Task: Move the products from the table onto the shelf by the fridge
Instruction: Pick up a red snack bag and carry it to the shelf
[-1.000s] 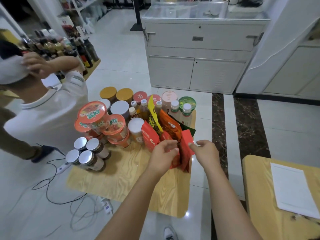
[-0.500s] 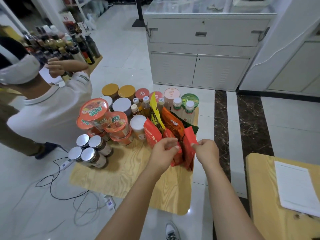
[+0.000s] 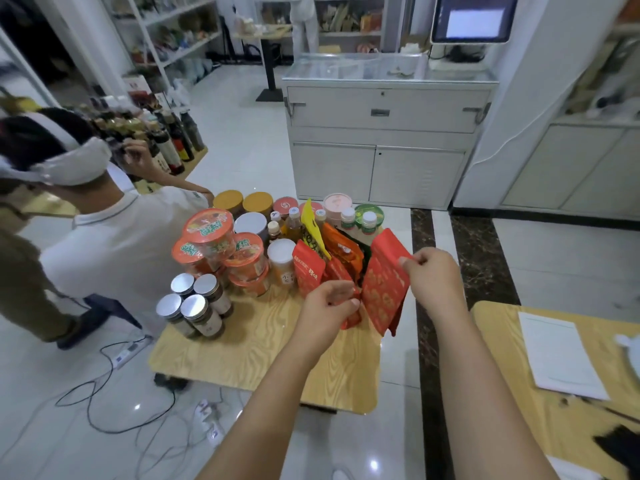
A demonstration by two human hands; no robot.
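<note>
A low wooden table (image 3: pixel 249 344) carries snack pouches, noodle cups (image 3: pixel 211 233), silver-lidded jars (image 3: pixel 194 306) and small bottles (image 3: pixel 294 223). My right hand (image 3: pixel 433 275) pinches the top edge of a large red pouch (image 3: pixel 384 285) that stands lifted and tilted at the table's right side. Just left of it, my left hand (image 3: pixel 329 306) grips a smaller red packet (image 3: pixel 351 313) in front of the other upright pouches (image 3: pixel 341 247).
Another person in a white shirt (image 3: pixel 114 251) bends at the table's left by a rack of dark bottles (image 3: pixel 166 136). Cables and power strips (image 3: pixel 128 351) lie on the floor. A white cabinet (image 3: pixel 384 147) stands behind; a second wooden table (image 3: pixel 519 393) with paper is at right.
My right hand has taken hold of the large red pouch and raised it up and to the right. My left hand has closed on a smaller red packet. The view tilted upward.
</note>
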